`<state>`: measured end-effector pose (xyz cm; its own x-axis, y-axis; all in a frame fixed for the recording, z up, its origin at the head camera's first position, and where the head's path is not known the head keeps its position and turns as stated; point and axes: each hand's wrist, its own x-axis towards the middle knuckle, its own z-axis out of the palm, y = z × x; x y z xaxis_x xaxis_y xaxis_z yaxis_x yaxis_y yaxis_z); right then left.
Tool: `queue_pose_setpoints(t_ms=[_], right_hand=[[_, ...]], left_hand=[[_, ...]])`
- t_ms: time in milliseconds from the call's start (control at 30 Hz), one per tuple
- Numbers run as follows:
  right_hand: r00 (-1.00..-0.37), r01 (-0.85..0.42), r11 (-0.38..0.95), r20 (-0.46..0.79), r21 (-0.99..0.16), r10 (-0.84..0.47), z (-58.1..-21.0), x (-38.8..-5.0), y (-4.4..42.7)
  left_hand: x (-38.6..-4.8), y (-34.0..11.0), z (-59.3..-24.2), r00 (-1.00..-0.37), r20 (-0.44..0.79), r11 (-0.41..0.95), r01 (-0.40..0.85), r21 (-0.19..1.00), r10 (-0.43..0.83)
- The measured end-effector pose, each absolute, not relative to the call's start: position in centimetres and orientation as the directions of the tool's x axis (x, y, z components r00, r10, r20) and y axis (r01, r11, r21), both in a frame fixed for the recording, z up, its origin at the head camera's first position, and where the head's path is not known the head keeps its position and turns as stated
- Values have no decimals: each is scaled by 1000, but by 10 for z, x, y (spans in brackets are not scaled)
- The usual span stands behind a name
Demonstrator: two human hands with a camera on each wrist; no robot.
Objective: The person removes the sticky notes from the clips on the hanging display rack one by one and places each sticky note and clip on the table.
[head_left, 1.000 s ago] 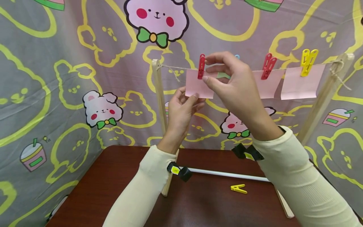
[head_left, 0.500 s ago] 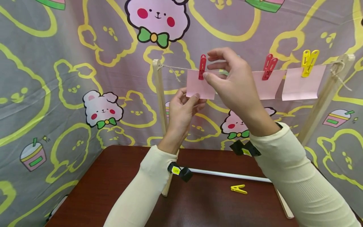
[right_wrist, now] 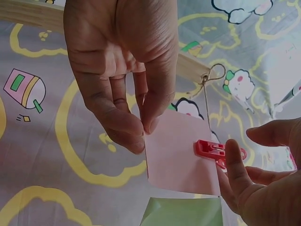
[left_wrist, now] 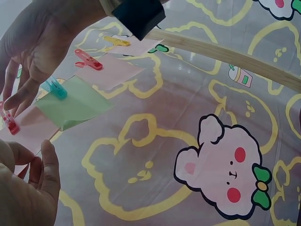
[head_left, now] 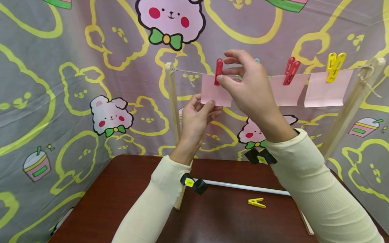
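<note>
In the head view a pink paper sheet (head_left: 209,92) hangs on a thin string, with a red clothespin (head_left: 218,67) clipped over its top edge. My left hand (head_left: 194,118) pinches the sheet's lower edge between thumb and fingers; the right wrist view shows this hand (right_wrist: 122,70) at a paper corner. Beside the red clothespin is my right hand (head_left: 250,82), fingers spread and loosely bent. Its thumb tip lies by the clothespin's lower part; the right wrist view has the thumb partly over the clothespin (right_wrist: 209,149). Whether it presses there is hard to tell.
Further along the string hang a green sheet (left_wrist: 75,103) with a blue clothespin (left_wrist: 57,89), a pink sheet with a red clothespin (head_left: 291,71), and another with a yellow clothespin (head_left: 335,67). Wooden posts (head_left: 172,98) hold the string. A loose yellow clothespin (head_left: 257,202) lies on the table (head_left: 225,222).
My right hand has shifted slightly, opening a small gap from the red clothespin and then coming close again. My left hand keeps pinching the pink sheet. The view has shifted a little.
</note>
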<state>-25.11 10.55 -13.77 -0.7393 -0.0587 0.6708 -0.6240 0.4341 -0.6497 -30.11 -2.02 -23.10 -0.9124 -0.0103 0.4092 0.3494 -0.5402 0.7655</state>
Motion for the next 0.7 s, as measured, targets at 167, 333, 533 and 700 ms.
queue_pose_setpoints(t_ms=[167, 333, 533, 700], right_hand=[[-768, -578, 475, 639, -663, -43, -134, -254, 105], [-779, -567, 462, 626, -682, -32, -132, -259, 103], [-763, -595, 419, 646, -686, -25, -132, -265, 101], [-764, -608, 355, 645, -710, -21, -131, -271, 101]], left_hand=[[-301, -20, -231, -911, 412, -542, 351, 764, -9], [-301, -21, -231, -907, 421, -539, 359, 762, -9], [-300, -23, -232, -910, 414, -521, 361, 774, -16], [-300, -25, -232, -911, 412, -519, 360, 775, -17]])
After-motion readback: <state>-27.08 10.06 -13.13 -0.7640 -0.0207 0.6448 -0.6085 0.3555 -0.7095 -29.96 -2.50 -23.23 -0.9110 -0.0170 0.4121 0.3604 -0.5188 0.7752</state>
